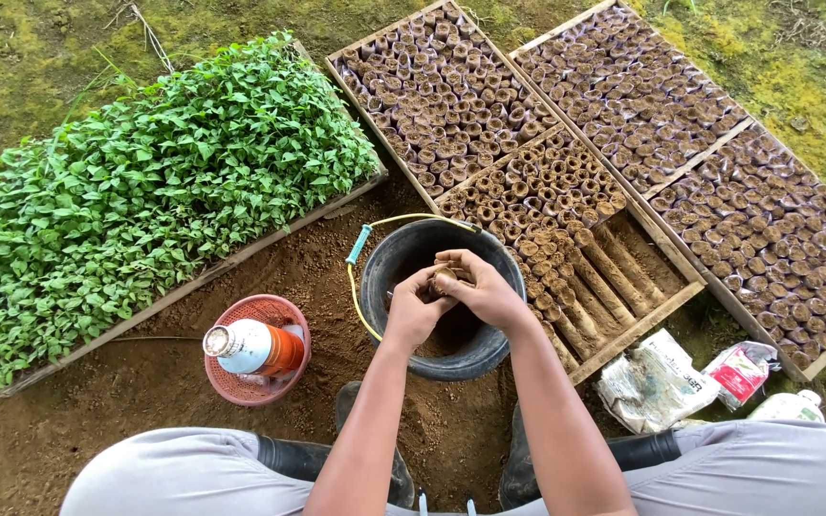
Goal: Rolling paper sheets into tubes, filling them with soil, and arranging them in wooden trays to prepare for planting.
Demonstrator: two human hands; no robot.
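Holding a small soil-filled pot (445, 280) above the black bucket (384, 277) in the middle of the frame, the left hand (415, 308) and the right hand (483, 290) both had their fingers closed around it. Many filled pots already stood in the wooden trays (623, 336) at the upper right. The nearest tray, just right of the bucket, was only partly filled, with bare rows at its lower end, so I judged the work well advanced but unfinished. A tray of green seedlings (145, 182) lay at the left, and a bottle (252, 347) rested in a red basket (284, 311).
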